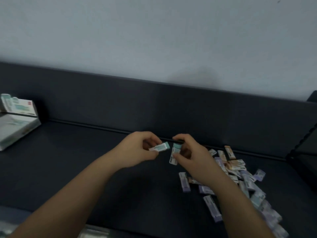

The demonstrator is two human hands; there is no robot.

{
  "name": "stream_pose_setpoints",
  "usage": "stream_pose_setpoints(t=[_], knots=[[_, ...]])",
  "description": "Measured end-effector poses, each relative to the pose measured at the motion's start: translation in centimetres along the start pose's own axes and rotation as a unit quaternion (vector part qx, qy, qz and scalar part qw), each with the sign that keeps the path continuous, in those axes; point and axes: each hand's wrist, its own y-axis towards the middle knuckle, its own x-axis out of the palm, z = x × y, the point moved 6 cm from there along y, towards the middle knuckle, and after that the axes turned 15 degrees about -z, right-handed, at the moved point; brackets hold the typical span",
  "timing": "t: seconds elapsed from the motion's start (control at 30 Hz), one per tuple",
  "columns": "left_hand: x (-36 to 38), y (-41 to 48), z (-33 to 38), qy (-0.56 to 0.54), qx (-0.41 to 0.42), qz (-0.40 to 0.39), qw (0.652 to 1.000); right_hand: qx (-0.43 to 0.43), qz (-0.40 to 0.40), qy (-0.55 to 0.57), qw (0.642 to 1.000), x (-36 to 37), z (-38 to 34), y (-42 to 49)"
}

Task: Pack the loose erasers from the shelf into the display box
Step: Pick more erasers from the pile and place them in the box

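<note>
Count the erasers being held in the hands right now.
2. One teal-tipped white-sleeved rectangular eraser lies roughly level in the left hand; the second eraser hangs upright in the right hand. Fingers may hide others.

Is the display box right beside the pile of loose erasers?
No, the display box stands at the far left of the shelf, the eraser pile well apart on the right.

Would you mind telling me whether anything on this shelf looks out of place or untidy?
The loose erasers lie jumbled at all angles on the right of the shelf, apart from the display box at far left. Nothing looks damaged.
</note>
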Motion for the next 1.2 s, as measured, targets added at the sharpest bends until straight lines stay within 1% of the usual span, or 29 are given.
stream_pose_setpoints(t=[0.13,0.27,0.43,0.53,0.67,0.73,0.87,0.93,1.0,1.07,1.13,1.2], knots=[[-3.8,-3.5,-2.3,-0.004,0.02,0.002,1.0,-0.019,0.002,0.04,0.999,3.4,-3.3,2.7],[-8.8,-6.8,-5.9,0.013,0.028,0.047,0.998,-0.041,0.012,0.126,0.991,7.4,-7.3,6.0],[-15.3,-11.1,-10.3,-0.055,0.056,0.049,0.996,-0.055,0.05,0.227,0.971,13.0,-12.2,10.6],[-18.6,-13.4,-12.5,-0.087,0.082,0.067,0.991,-0.06,0.07,0.281,0.955,16.2,-14.6,13.0],[-21.5,-15.4,-14.3,-0.149,0.102,0.07,0.981,-0.056,0.084,0.319,0.942,19.3,-17.0,15.1],[-22.6,-16.0,-14.7,-0.152,0.111,0.067,0.98,-0.051,0.089,0.319,0.942,20.4,-17.9,16.0],[-24.6,-17.1,-15.7,-0.071,0.118,0.075,0.988,-0.043,0.097,0.298,0.949,21.6,-19.1,17.4],[-25.4,-17.6,-16.5,-0.046,0.106,0.098,0.988,-0.038,0.089,0.296,0.95,21.9,-19.5,18.0],[-26.1,-18.1,-17.3,-0.036,0.091,0.118,0.988,-0.032,0.072,0.298,0.951,22.3,-19.8,18.7],[-26.7,-18.7,-17.7,-0.016,0.084,0.119,0.989,-0.026,0.055,0.306,0.95,22.7,-20.4,19.6],[-28.0,-19.3,-18.0,0.035,0.078,0.127,0.988,-0.024,0.037,0.314,0.948,23.3,-21.1,20.7],[-29.8,-20.3,-18.8,0.081,0.057,0.159,0.982,-0.024,0.017,0.299,0.954,24.2,-22.0,21.9]])
